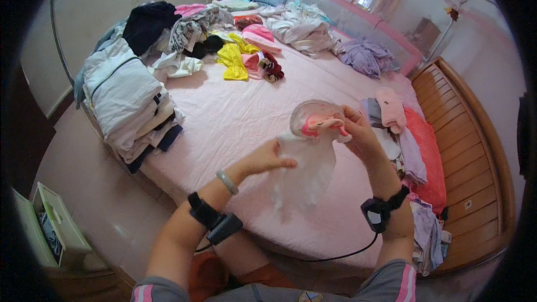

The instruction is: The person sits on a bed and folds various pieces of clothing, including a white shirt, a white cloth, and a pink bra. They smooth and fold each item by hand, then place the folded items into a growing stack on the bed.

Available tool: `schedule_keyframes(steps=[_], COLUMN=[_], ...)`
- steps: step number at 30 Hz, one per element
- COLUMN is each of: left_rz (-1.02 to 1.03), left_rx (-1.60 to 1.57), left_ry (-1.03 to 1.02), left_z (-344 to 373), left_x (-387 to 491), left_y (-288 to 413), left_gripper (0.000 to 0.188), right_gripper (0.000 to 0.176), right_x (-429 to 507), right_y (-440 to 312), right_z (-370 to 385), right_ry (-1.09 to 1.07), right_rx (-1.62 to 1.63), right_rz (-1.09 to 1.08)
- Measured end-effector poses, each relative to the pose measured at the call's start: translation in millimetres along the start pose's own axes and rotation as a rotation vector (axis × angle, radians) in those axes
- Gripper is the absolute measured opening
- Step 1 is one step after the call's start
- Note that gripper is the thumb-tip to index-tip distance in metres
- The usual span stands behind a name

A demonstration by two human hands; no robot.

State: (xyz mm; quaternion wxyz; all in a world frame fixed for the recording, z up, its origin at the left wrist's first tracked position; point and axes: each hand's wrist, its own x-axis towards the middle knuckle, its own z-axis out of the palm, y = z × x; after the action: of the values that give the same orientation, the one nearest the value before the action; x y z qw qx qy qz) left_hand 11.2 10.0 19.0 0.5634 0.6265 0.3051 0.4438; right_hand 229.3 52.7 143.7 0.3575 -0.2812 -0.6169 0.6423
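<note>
My right hand [356, 128] holds up a pale, thin item with a round rim and a pink and red figure [321, 125] on it; the exact kind of item cannot be told. From it hangs a whitish, see-through cloth [308, 167], blurred at its lower end. My left hand [270, 159] is at the left side of this cloth, thumb apart from the fingers; whether it pinches the cloth cannot be told. Both hands are above the pink quilted bedspread [218, 109].
A tall stack of folded clothes [126, 96] stands at the bed's left edge. Loose clothes, among them a yellow garment [233, 61], lie across the far side. Folded clothes [392, 109] line the right side beside a wooden headboard [465, 167]. An open drawer [63, 218] is at lower left.
</note>
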Motion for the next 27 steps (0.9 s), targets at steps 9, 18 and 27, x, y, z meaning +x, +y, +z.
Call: schedule_keyframes(steps=[9, 18, 27], left_rz=[-0.177, 0.345, -0.021], left_rx=[0.178, 1.140, 0.919], left_ry=[0.175, 0.395, 0.108], left_z=[-24, -13, 15], left_x=[-63, -81, -110], left_y=[39, 96, 33], left_gripper=[0.023, 0.017, 0.023], right_gripper=[0.014, 0.004, 0.022], right_x=[-27, -72, -164], right_y=[-18, 7, 91], right_z=[-24, -77, -92], right_ry=[0.263, 0.170, 0.214], right_rx=[0.120, 0.113, -0.908], right_rz=[-0.156, -0.319, 0.149])
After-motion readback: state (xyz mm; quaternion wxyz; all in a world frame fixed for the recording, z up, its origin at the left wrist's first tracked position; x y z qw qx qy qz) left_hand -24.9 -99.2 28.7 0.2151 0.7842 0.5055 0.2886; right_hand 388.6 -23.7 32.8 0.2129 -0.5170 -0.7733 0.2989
